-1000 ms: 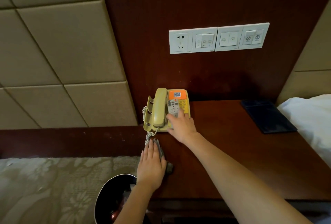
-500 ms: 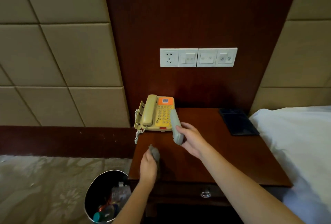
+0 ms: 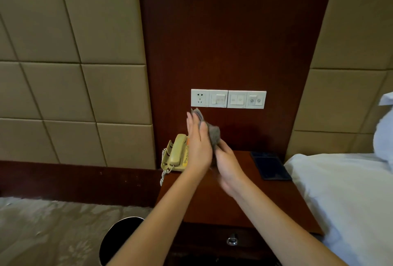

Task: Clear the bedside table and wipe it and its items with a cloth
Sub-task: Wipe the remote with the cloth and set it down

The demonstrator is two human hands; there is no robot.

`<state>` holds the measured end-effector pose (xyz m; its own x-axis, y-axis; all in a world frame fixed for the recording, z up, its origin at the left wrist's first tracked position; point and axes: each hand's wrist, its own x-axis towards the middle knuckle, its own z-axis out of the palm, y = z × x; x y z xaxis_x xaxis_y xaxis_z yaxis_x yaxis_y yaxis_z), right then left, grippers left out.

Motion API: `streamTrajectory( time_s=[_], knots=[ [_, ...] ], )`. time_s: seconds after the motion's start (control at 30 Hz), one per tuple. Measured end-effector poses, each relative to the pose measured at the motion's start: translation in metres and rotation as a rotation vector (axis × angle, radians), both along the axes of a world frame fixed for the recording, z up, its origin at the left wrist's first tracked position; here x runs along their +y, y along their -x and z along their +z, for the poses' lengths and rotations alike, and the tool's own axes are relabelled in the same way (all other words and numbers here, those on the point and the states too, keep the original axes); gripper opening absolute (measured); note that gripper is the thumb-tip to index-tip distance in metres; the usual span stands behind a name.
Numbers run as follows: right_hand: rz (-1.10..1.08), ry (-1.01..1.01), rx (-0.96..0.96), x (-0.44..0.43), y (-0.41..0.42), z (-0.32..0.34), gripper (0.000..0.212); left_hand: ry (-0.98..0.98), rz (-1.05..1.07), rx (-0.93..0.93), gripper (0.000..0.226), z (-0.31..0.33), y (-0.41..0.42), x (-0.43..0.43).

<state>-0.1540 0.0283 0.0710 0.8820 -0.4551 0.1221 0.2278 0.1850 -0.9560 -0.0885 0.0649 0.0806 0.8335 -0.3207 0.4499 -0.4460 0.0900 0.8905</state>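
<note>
Both hands are raised above the dark wooden bedside table (image 3: 244, 202). My left hand (image 3: 197, 148) stands upright with straight fingers and presses a grey cloth (image 3: 213, 134) against its palm. My right hand (image 3: 228, 167), blurred, curls its fingers at the cloth's lower end. The grey remote it held earlier is hidden behind the cloth and hands. A beige and orange corded telephone (image 3: 176, 155) sits at the table's back left corner, partly covered by my left hand.
A dark flat folder (image 3: 271, 167) lies at the table's back right. White bedding (image 3: 344, 202) borders the table on the right. A black waste bin (image 3: 119, 240) stands on the carpet at the lower left. A white switch panel (image 3: 228, 99) is on the wall.
My right hand lifted the remote off the telephone. Both hands then rose from the table and met in the air, with the cloth now against the remote.
</note>
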Motion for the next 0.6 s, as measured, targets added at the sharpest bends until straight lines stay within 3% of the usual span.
streamTrajectory(
  time_s=[0.17, 0.33, 0.47, 0.6],
  knots=[
    [0.047, 0.160, 0.012, 0.013, 0.011, 0.008, 0.041, -0.010, 0.001, 0.113, 0.051, 0.054, -0.020, 0.012],
    [-0.105, 0.135, -0.042, 0.011, 0.005, 0.024, 0.035, 0.059, -0.184, 0.245, 0.053, 0.034, 0.025, 0.019],
    [-0.058, 0.392, -0.017, 0.018, 0.015, 0.030, 0.035, 0.182, -0.205, 0.324, 0.044, 0.022, 0.028, 0.031],
    [-0.052, 0.648, -0.013, 0.028, 0.025, 0.023, 0.044, 0.233, -0.075, 0.317, 0.029, 0.057, -0.008, 0.035]
  ],
)
